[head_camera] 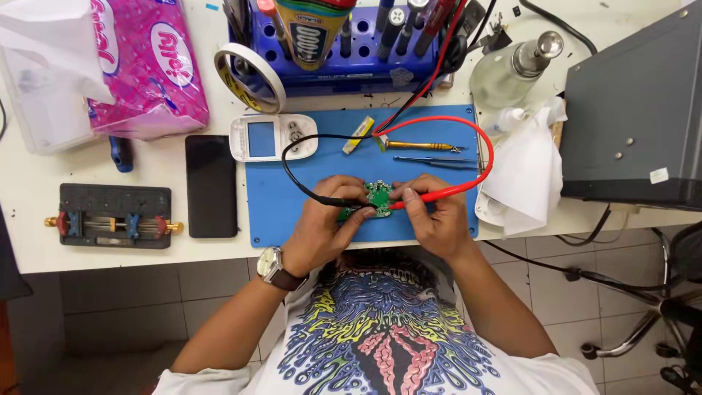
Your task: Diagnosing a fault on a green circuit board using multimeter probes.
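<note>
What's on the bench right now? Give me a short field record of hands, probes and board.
left hand: holds black probe, tip at the board
right hand: holds red probe, tip at the board
circuit board: small, green, between both hands, over the blue mat
meter: white, at mat's upper left
phone: dark, left of mat
tweezers: on mat, unused

small green circuit board (378, 197), red probe (431, 195), black probe (333, 200)
</note>
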